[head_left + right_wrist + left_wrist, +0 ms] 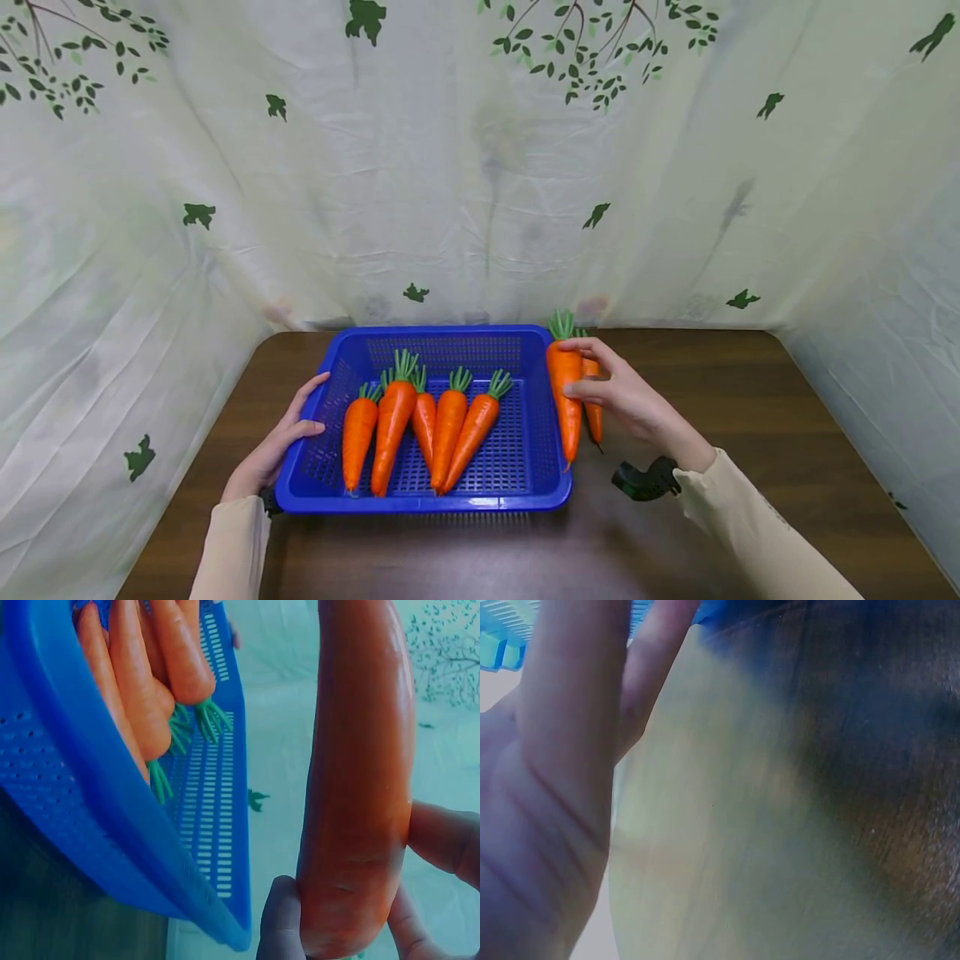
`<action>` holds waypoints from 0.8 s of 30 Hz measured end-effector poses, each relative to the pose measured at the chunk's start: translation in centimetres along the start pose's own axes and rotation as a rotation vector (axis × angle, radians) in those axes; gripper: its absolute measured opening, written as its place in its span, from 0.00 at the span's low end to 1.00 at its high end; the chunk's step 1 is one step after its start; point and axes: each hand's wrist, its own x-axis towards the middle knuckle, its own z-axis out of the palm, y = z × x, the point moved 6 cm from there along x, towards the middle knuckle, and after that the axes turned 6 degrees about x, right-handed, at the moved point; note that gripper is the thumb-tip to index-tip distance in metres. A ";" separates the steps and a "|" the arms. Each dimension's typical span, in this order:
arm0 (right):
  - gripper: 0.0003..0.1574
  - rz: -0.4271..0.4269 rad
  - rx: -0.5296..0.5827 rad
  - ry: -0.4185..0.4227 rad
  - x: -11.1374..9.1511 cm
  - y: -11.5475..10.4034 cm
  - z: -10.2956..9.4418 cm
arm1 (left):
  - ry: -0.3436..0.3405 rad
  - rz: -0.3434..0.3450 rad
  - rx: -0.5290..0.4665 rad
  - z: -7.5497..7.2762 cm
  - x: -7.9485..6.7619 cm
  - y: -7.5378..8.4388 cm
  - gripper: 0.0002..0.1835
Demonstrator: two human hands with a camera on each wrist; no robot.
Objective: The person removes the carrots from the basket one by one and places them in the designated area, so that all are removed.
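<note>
A blue plastic basket [487, 503] stands on the table with several orange carrots [395, 429] in it, green tops pointing to the far side. At its left wall, my left hand [277, 446] holds the rim; the left wrist view shows only part of this hand. My right hand [618, 392] pinches a carrot [360, 765] between thumb and fingers, over the basket's right rim, tip toward me. Just right of that carrot is another carrot [593, 412], partly covered by the fingers; I cannot tell whether the hand touches it.
The brown wooden table [720, 400] extends on both sides of the basket. A pale curtain [465, 167] printed with leaves hangs behind and beside it. A black wrist device [647, 479] sits by the right sleeve.
</note>
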 end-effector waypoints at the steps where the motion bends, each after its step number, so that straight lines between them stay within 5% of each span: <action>1: 0.38 -0.003 0.005 0.002 -0.1 0.0 -0.1 | 0.004 -0.003 0.000 0.0 0.0 0.0 0.38; 24: 0.31 -0.037 0.109 0.082 -0.4 1.8 -5.5 | -0.016 0.036 -0.004 0.0 0.1 0.0 0.38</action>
